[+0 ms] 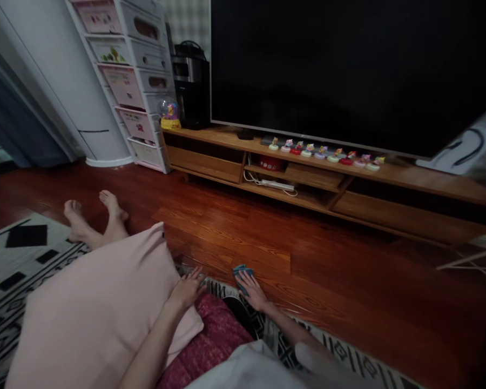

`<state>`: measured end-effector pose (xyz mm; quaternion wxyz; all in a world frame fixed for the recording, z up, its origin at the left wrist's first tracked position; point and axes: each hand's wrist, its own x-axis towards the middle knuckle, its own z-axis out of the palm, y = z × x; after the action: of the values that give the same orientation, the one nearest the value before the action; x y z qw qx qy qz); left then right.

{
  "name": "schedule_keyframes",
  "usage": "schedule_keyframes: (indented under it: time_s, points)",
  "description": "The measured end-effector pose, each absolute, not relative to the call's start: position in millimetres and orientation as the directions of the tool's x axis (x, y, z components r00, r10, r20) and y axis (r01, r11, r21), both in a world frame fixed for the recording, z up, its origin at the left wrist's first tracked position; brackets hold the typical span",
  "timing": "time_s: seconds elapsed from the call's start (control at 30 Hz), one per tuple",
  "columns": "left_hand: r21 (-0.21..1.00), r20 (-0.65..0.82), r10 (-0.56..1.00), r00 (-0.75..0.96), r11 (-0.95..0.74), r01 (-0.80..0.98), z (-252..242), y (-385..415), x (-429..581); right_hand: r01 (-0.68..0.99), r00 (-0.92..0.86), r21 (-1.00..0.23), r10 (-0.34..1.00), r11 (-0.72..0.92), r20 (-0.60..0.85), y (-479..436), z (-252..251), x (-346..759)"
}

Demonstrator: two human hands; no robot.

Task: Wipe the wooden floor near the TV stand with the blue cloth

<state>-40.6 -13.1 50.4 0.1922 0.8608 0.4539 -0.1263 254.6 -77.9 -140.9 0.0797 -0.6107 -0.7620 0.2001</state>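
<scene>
My left hand [188, 289] lies flat with fingers spread on the edge of a big pink pillow [93, 313] that covers my lap. My right hand [250, 289] reaches down to the floor at the rug's edge, its fingers laid over a small blue folded object [240, 268] on the wood floor; how firmly it grips is unclear. My bare feet [95, 216] stretch out past the pillow. A dark red blanket [214, 340] sits under my left forearm.
A black-and-white patterned rug [16, 254] lies under me on red-brown wood flooring [308, 254]. A low wooden TV stand [348, 183] with a row of small figurines [324, 152] holds a large dark television [348, 70]. White drawer units [133, 81] stand at the back left.
</scene>
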Motion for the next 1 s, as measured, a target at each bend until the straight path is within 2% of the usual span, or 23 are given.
schedule_keyframes:
  time_s: [0.07,0.17,0.3,0.4,0.57,0.8,0.87,1.0]
  points:
    - [0.229,-0.377,0.733,0.565,-0.517,0.824,46,-12,-42,0.907,-0.226,-0.39,0.966,0.161,-0.128,-103,-144,266]
    - [0.239,-0.372,0.731,0.572,-0.52,0.82,40,-11,-44,0.934,-0.068,-0.358,0.986,0.008,-0.155,-103,-140,281]
    - [0.209,-0.374,0.733,0.568,-0.53,0.822,38,-10,-44,0.931,0.159,-0.293,0.963,-0.219,-0.216,-46,-119,293]
    - [0.206,-0.382,0.731,0.565,-0.528,0.824,41,-9,-43,0.916,0.228,-0.271,0.939,-0.296,-0.257,4,-102,290]
    - [0.192,-0.415,0.722,0.553,-0.525,0.829,45,-10,-41,0.925,0.158,-0.296,0.95,-0.238,-0.268,23,-99,267]
    - [0.218,-0.382,0.732,0.565,-0.522,0.824,39,-10,-43,0.927,-0.168,-0.365,0.969,0.092,-0.183,-73,-138,255]
    - [0.221,-0.377,0.73,0.569,-0.526,0.821,38,-11,-44,0.935,-0.128,-0.349,0.975,0.058,-0.181,-82,-140,266]
    - [0.222,-0.368,0.735,0.57,-0.526,0.821,37,-10,-44,0.951,0.108,-0.258,0.964,-0.171,-0.243,-41,-126,289]
